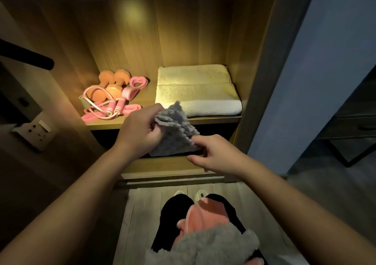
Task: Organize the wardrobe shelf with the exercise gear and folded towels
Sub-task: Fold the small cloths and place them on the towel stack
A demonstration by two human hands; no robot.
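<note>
Fluffy pink cloth [195, 214] sits closest. Left hand [140, 130] and right hand [213, 153] both pinch a bumpy grey rag [175, 130], just in front of the thick, folded white towel [197, 87].

Two orange dumbbells [110, 81] and a tangled pink skipping rope [113, 109] block the left of your lit wooden wardrobe shelf [145, 97]. A folded white towel [195, 87] fills the right. Only a narrow bare strip runs between them, and the crumpled grey cloth [175, 130] held by your left hand [140, 130] and right hand [211, 153] hangs before it.

Both hands [142, 130] [213, 153] grip a gray cloth [175, 128] before the shelf [162, 120].
</note>
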